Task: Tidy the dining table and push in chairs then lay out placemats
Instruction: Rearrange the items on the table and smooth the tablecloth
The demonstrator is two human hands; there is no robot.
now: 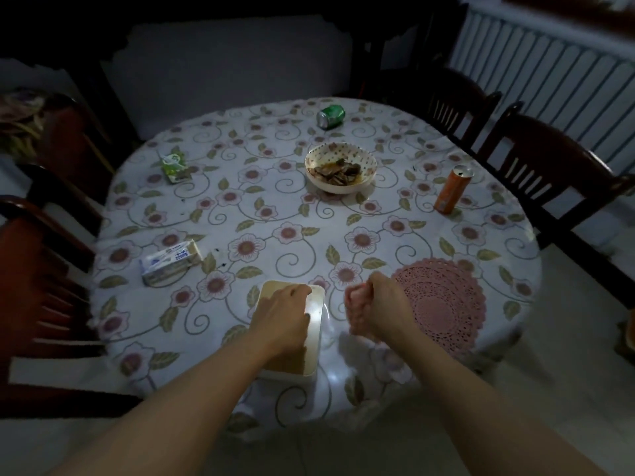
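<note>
A round table with a flowered cloth (378, 255) fills the view. My left hand (281, 317) rests on top of a white box with a tan lid (314, 341) at the near edge, fingers curled over its top. My right hand (381, 307) is shut on a bunched pink placemat (355, 310). A second pink lace placemat (443, 304) lies flat just right of that hand. Farther off are a bowl of leftovers (340, 166), a green can on its side (330, 116), an upright orange can (452, 188), a green carton (175, 164) and a white carton (170, 262).
Dark wooden chairs stand at the right (556, 163) and far right (457, 97), both a little away from the table. Red-seated chairs (37, 269) stand at the left. A white radiator (549, 73) runs along the back right wall.
</note>
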